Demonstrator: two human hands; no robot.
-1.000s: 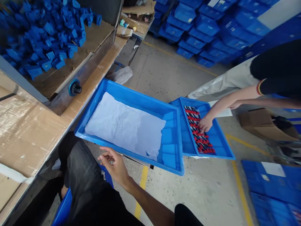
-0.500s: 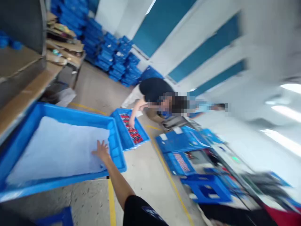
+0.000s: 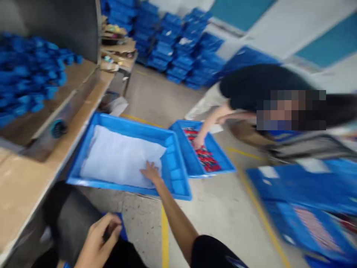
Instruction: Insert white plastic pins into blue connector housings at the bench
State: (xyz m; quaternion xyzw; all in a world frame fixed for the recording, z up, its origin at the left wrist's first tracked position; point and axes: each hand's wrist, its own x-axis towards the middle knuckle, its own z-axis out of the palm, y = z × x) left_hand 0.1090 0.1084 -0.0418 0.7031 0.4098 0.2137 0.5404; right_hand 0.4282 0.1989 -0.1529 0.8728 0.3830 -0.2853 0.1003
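Where paper (image 3: 119, 158) ends, blue plastic (image 3: 177, 175) shows.

You are holding your right hand (image 3: 151, 173), fingers spread, on or just above a white sheet (image 3: 119, 156) lining a blue tray (image 3: 178, 183), while your left hand (image 3: 99, 238) is hovering half-curled closer to your body. Beside the tray, a co-worker (image 3: 251, 85) is leaning over a second blue tray (image 3: 221, 153) containing red and black pieces (image 3: 208, 158). At left, blue parts (image 3: 30, 74) are lying heaped, and stacked blue crates (image 3: 173, 46) are standing farther back.
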